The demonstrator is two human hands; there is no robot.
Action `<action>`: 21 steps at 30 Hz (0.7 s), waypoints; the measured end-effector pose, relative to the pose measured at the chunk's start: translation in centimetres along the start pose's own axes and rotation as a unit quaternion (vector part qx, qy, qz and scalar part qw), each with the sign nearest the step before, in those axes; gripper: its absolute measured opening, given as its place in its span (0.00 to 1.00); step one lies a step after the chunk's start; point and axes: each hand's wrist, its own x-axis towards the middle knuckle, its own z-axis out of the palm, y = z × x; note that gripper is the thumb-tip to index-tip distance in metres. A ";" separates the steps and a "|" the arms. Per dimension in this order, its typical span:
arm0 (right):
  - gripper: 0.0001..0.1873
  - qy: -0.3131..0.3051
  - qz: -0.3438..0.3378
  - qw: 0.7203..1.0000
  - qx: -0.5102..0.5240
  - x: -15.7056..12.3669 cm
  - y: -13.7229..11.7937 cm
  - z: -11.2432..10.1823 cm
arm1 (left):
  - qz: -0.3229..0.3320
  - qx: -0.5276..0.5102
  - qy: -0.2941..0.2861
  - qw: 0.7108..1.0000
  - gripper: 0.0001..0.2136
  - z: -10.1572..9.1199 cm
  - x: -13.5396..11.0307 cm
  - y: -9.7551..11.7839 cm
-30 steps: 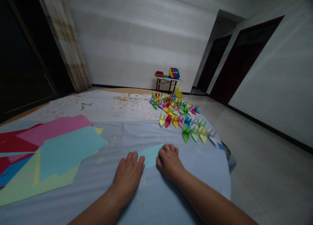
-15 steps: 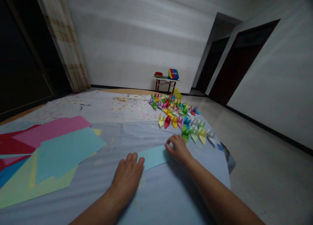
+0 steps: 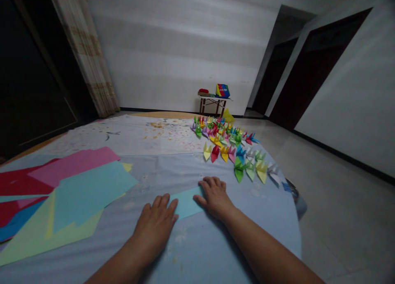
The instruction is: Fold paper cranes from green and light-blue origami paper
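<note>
A light-blue sheet of paper [image 3: 187,202], folded into a narrow rectangle, lies flat on the cloth-covered table. My left hand [image 3: 158,222] rests over its left end, palm down, fingers stretched out. Over the right end lies my right hand [image 3: 213,197], its fingers spread and the thumb on the paper. Both ends of the strip are hidden beneath my hands. Behind my right hand stand rows of colourful folded paper cranes [image 3: 239,169].
Loose coloured paper sheets [image 3: 89,189] overlap on the left of the table. The tablecloth [image 3: 197,251] reaches the rounded right edge. A small stand [image 3: 212,98] with a multicoloured box [image 3: 222,91] is by the far wall.
My right hand has shifted left along the strip, from pinching its right end to lying flat on it. My left hand stays at the left end. The view has turned slightly.
</note>
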 end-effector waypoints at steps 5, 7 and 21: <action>0.25 0.003 0.002 1.000 0.011 0.1 0.0 0.1 | -0.021 0.007 -0.023 0.999 0.17 -0.8 -0.3 -1.9; 0.25 0.003 0.000 1.000 0.014 0.1 0.0 0.2 | -0.029 -0.011 -0.016 0.999 0.16 -1.5 0.0 -2.6; 0.24 0.013 -0.011 0.998 0.058 0.2 0.2 -0.1 | -0.029 -0.223 -0.044 0.973 0.08 -1.2 6.1 -2.7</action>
